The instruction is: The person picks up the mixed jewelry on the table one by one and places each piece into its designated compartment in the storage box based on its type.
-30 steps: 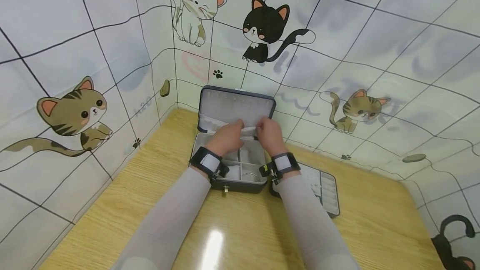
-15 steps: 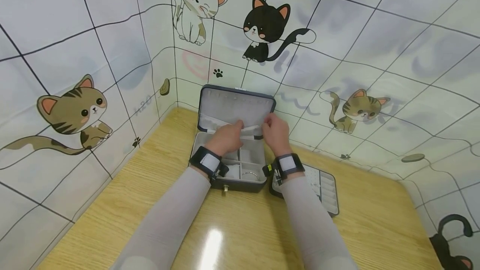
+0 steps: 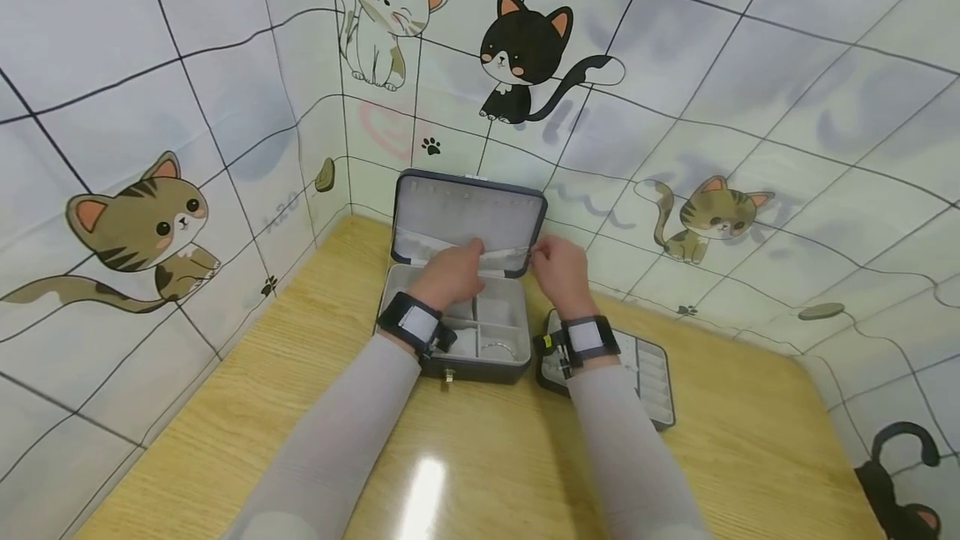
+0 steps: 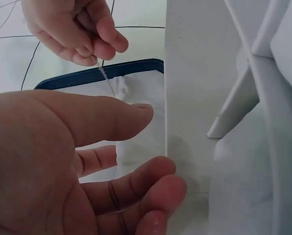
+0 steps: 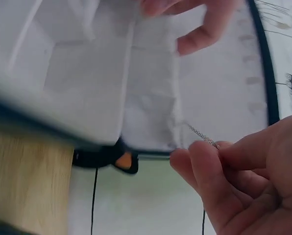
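Observation:
A dark-rimmed jewelry box [image 3: 480, 372] stands with its lid [image 3: 471, 205] raised. My left hand [image 3: 450, 275] is at the white fabric pocket [image 4: 141, 134] inside the lid. One of its fingers goes behind the pocket's edge, with the thumb over the outside. At the lid's right end, my right hand [image 3: 561, 273] pinches a thin silver chain [image 5: 203, 135] between thumb and fingertips. The chain runs from those fingers to the pocket's edge; its other end is hidden. The right hand also shows at the top of the left wrist view.
A ring-shaped bracelet [image 3: 497, 348] lies in the box's front right compartment, beside white material [image 3: 467, 342] in the neighboring one. Right of the box lies a removable tray [image 3: 654, 382], partly under my right forearm. Cat-printed cloth walls [image 3: 600, 157] close in the wooden table [image 3: 480, 473].
My right hand has moved to the right, away from my left hand, to the lid's right edge. The left hand stays at the pocket.

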The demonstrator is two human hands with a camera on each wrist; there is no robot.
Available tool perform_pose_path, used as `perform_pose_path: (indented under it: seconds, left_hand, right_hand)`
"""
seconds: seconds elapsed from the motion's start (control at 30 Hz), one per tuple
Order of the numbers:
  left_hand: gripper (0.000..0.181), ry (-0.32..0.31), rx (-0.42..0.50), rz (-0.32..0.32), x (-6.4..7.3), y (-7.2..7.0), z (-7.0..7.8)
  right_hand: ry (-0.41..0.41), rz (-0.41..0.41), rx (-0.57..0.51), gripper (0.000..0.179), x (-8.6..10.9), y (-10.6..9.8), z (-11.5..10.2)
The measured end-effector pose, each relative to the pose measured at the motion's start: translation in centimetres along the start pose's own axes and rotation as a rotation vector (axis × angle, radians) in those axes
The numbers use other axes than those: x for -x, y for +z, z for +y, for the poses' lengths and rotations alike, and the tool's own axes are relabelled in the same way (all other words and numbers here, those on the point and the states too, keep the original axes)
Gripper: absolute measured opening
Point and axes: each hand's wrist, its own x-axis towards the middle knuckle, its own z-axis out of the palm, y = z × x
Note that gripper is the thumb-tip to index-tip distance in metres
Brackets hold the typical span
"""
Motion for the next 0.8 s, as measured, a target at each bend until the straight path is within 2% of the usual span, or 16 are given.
perform_pose_path:
  seconds: [0.13, 0.27, 0.33, 0.43, 0.57, 0.7, 0.8]
  left_hand:
    - [0.057, 0.010, -0.033, 0.022, -0.1, -0.1, 0.2]
    - [0.056, 0.024, -0.049, 0.080, -0.3, -0.2, 0.9]
    - [0.051, 0.057, -0.032, 0.135, -0.5, -0.1, 1.4]
    - [0.036, 0.154, 0.011, 0.212, -0.8, 0.0, 2.2]
    - [0.023, 0.265, 0.029, 0.267, -1.2, 0.4, 3.1]
    - [0.016, 0.306, 0.026, 0.293, -1.5, 0.8, 3.5]
    - [0.013, 0.314, 0.027, 0.288, -1.5, 0.8, 3.7]
  right_hand:
    - [0.078, -0.071, -0.117, 0.023, 0.8, -0.7, -0.7]
    - [0.098, -0.079, -0.197, 0.023, 1.7, -1.1, -1.2]
    - [0.095, -0.063, -0.239, 0.022, 2.2, -1.1, -1.4]
    - [0.083, -0.029, -0.294, 0.021, 3.1, -0.9, -1.5]
    - [0.093, 0.029, -0.383, 0.018, 4.1, -0.5, -1.6]
    - [0.119, 0.093, -0.474, 0.016, 4.9, 0.2, -1.4]
    - [0.113, 0.123, -0.521, 0.016, 5.4, 0.7, -1.3]
